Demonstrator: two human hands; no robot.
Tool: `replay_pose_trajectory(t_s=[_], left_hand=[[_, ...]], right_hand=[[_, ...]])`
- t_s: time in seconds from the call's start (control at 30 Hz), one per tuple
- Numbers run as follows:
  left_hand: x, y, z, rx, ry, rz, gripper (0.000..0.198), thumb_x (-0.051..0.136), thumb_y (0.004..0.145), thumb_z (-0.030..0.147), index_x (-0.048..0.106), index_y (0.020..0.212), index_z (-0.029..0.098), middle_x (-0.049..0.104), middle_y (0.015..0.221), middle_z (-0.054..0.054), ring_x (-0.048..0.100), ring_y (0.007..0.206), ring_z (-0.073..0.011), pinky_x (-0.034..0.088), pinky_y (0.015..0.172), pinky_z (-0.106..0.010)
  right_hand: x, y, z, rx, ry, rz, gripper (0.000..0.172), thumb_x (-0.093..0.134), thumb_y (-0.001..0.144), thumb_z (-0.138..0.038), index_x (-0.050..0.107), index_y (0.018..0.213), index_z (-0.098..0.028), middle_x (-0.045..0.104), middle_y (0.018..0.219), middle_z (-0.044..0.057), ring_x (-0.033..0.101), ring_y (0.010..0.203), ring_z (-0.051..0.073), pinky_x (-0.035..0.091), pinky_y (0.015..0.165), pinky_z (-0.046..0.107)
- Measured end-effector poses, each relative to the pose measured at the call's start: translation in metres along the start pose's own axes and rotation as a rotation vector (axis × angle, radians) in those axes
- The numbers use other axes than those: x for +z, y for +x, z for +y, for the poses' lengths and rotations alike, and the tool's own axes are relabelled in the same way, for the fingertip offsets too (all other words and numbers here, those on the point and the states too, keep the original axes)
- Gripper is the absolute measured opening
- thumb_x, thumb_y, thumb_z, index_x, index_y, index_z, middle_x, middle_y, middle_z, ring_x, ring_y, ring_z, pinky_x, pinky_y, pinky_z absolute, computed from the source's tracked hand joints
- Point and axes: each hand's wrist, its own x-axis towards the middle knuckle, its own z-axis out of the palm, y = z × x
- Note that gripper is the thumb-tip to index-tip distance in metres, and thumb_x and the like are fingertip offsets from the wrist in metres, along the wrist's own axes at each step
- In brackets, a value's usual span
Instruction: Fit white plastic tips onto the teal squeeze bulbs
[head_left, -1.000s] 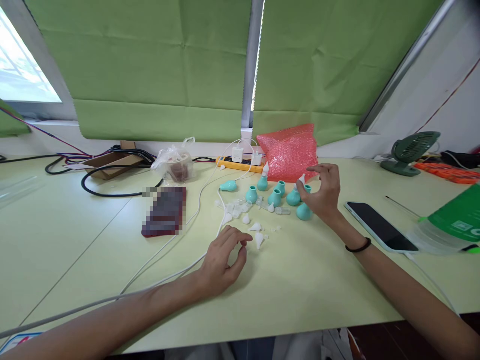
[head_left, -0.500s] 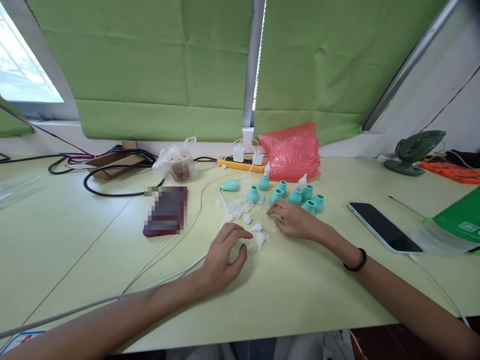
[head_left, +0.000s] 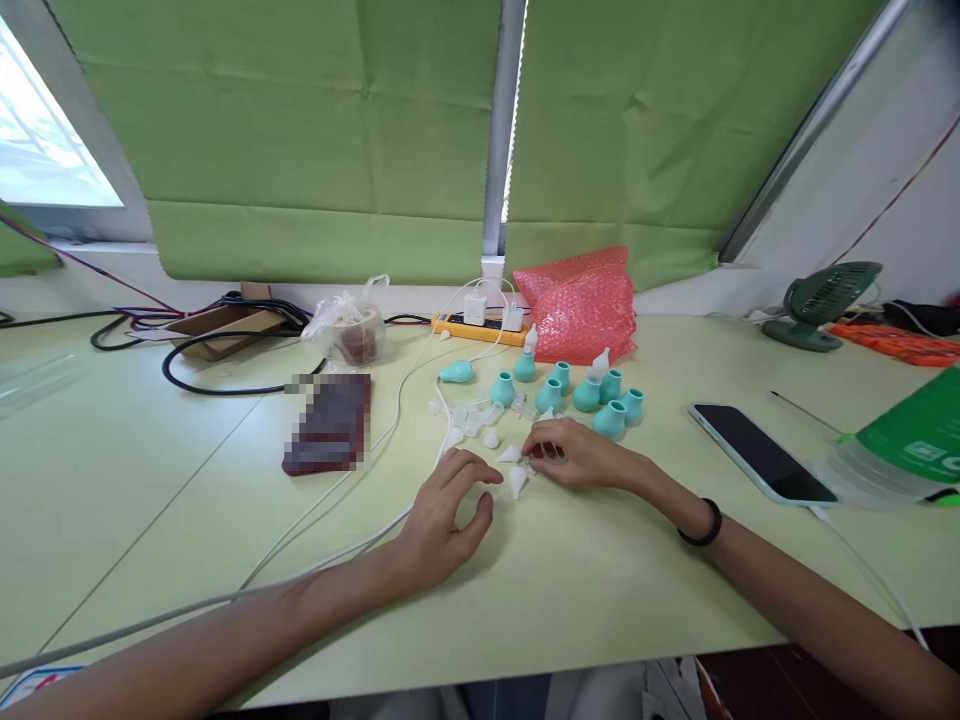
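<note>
My left hand (head_left: 448, 517) rests on the table with curved fingers apart and nothing between them. Just beyond its fingertips lie white pointed nozzle tips (head_left: 518, 482). My right hand (head_left: 576, 453) is over the small white parts, thumb and forefinger nearly together; whatever they pinch is too small to make out. Behind it stand several teal rubber bulbs (head_left: 608, 421), two with clear tips (head_left: 599, 364) fitted. Another teal bulb (head_left: 456, 371) lies on its side. Clear plastic pieces (head_left: 475, 415) are heaped left of the bulbs, near a rounded white piece (head_left: 491, 438).
Pink bubble wrap (head_left: 577, 305) and an orange power strip (head_left: 480, 328) are at the back. White cables (head_left: 394, 430) cross the left side. A phone (head_left: 761, 452), a green-labelled container (head_left: 911, 430) and a fan (head_left: 817, 305) stand right; bagged tape (head_left: 356, 335) lies left.
My right hand has moved from beside the teal bulbs toward me, down to the small white parts, its thumb and forefinger closing. My left hand has stayed put.
</note>
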Motion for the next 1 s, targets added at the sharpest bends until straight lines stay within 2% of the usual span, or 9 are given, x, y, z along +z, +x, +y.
replay_pose_trajectory(t_s=[0.2,0.33,0.5,0.67,0.8,0.87,0.93,1.0], left_hand=[[0.001,0.001,-0.001,0.021,0.004,0.016,0.017,0.041,0.075,0.006,0.052,0.086,0.014,0.053,0.08,-0.006,0.047,0.077,-0.0158,0.042,0.068,-0.029],[0.002,0.001,-0.004,0.036,0.04,0.03,0.017,0.045,0.078,0.01,0.055,0.09,0.014,0.055,0.079,-0.007,0.047,0.077,-0.0162,0.042,0.068,-0.03],[0.003,0.0,-0.009,0.055,0.092,0.019,0.02,0.051,0.078,0.017,0.057,0.097,0.014,0.055,0.079,-0.007,0.046,0.076,-0.0168,0.043,0.066,-0.031],[0.003,0.0,-0.008,0.098,0.083,0.011,0.016,0.052,0.078,0.019,0.061,0.091,0.016,0.055,0.076,-0.007,0.046,0.074,-0.0159,0.043,0.064,-0.03],[0.003,0.001,-0.006,0.115,0.068,0.039,0.013,0.054,0.076,0.02,0.062,0.084,0.014,0.057,0.071,-0.006,0.045,0.069,-0.0154,0.042,0.06,-0.029],[0.003,0.002,-0.006,0.113,0.066,0.055,0.012,0.054,0.075,0.019,0.062,0.082,0.013,0.057,0.068,-0.007,0.044,0.067,-0.0155,0.042,0.06,-0.029],[0.003,0.002,-0.006,0.105,0.062,0.06,0.012,0.055,0.075,0.018,0.062,0.081,0.012,0.057,0.068,-0.007,0.045,0.067,-0.0158,0.042,0.061,-0.029],[0.004,0.002,-0.006,0.099,0.058,0.059,0.011,0.055,0.075,0.018,0.062,0.08,0.012,0.058,0.067,-0.007,0.045,0.067,-0.016,0.042,0.062,-0.03]], right_hand=[[-0.004,0.0,-0.003,-0.017,0.092,0.044,0.011,0.052,0.072,-0.021,0.062,0.076,-0.016,0.06,0.069,0.003,0.051,0.062,0.012,0.04,0.06,0.025],[-0.006,-0.001,-0.015,0.01,0.375,0.03,0.014,0.054,0.072,-0.028,0.062,0.073,-0.016,0.059,0.064,0.001,0.047,0.054,0.009,0.04,0.052,0.022],[0.001,-0.001,-0.032,0.097,0.78,-0.082,0.019,0.059,0.068,-0.032,0.061,0.07,-0.013,0.057,0.062,0.002,0.049,0.054,0.009,0.041,0.05,0.021],[0.008,0.0,-0.037,0.134,0.94,-0.122,0.021,0.062,0.065,-0.034,0.06,0.065,-0.013,0.055,0.055,-0.001,0.049,0.051,0.008,0.04,0.049,0.019],[0.011,0.001,-0.039,0.123,0.924,-0.138,0.023,0.061,0.066,-0.036,0.061,0.066,-0.013,0.056,0.055,0.0,0.05,0.051,0.008,0.041,0.049,0.019],[0.011,0.001,-0.037,0.116,0.827,-0.082,0.024,0.058,0.068,-0.038,0.061,0.068,-0.013,0.057,0.056,0.001,0.05,0.05,0.009,0.04,0.047,0.02],[0.009,0.001,-0.031,0.138,0.57,0.111,0.023,0.056,0.069,-0.037,0.061,0.07,-0.014,0.058,0.058,0.002,0.049,0.049,0.009,0.038,0.047,0.021],[0.003,0.0,-0.019,0.184,0.17,0.357,0.019,0.054,0.07,-0.033,0.061,0.069,-0.015,0.059,0.06,0.002,0.049,0.051,0.011,0.036,0.05,0.023]])
